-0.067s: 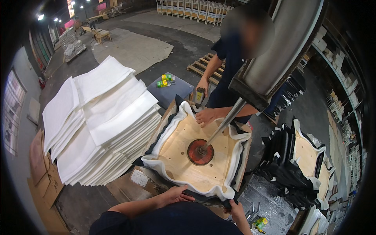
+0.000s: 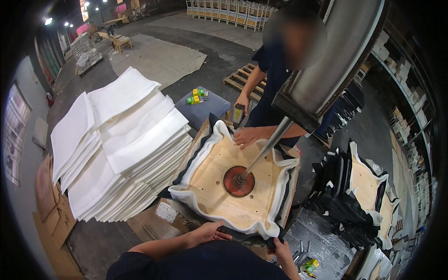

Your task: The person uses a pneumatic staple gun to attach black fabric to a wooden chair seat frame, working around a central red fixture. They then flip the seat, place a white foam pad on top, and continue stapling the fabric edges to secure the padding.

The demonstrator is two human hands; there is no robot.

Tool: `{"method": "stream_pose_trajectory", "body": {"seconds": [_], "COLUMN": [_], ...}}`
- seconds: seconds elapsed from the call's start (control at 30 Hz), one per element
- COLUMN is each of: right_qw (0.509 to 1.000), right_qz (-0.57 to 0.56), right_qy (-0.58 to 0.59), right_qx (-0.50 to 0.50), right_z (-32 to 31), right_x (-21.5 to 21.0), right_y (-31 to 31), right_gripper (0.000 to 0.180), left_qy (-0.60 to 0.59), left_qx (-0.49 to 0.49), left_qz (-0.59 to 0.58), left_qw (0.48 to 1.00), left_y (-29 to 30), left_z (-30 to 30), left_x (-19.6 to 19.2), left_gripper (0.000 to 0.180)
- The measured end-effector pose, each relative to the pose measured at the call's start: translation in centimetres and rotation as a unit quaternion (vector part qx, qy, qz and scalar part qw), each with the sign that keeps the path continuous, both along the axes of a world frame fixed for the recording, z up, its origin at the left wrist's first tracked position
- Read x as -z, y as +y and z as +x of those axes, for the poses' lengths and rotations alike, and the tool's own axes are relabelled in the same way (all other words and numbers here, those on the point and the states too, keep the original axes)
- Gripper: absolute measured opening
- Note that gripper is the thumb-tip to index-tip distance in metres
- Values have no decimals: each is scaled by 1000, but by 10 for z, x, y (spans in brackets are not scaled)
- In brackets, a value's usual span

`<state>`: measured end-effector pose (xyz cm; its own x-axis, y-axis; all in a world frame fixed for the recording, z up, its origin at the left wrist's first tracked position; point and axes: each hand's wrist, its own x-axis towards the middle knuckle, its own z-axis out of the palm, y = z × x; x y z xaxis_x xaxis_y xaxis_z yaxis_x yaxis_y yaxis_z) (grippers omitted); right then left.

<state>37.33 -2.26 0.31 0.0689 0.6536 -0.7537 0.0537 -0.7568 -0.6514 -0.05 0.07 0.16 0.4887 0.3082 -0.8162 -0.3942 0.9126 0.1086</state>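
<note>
OK so two small green-and-yellow boxes (image 2: 194, 100) are set on a blue-grey desk (image 2: 210, 108) beyond the square pale wooden board (image 2: 214, 163), and a similar green-and-yellow box (image 2: 309, 266) can be spotted to its near right; contents can't really be made out. The board, edged with thick white padding (image 2: 269, 230), lies just beyond both hands. Its black fabric (image 2: 238, 234) is pinched by the left grip (image 2: 208, 232) along the near side, and by the right grip (image 2: 281, 249) at the near right corner.
</note>
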Motion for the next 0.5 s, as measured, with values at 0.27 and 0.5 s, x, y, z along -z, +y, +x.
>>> {"method": "stream_pose_trajectory", "body": {"seconds": [0.27, 0.5], "right_qw": [1000, 999], "right_qz": [13, 43], "right_qy": [21, 0], "right_qx": [18, 22], "right_z": [-5, -10], "right_x": [-7, -11], "right_y": [-5, -15], "right_gripper": [60, 63], "left_qy": [11, -8], "left_qx": [3, 7], "left_qz": [-22, -12], "left_qw": [1000, 1000], "left_y": [2, -9], "left_z": [1, 0], "left_x": [-8, 2], "left_gripper": [54, 54]}}
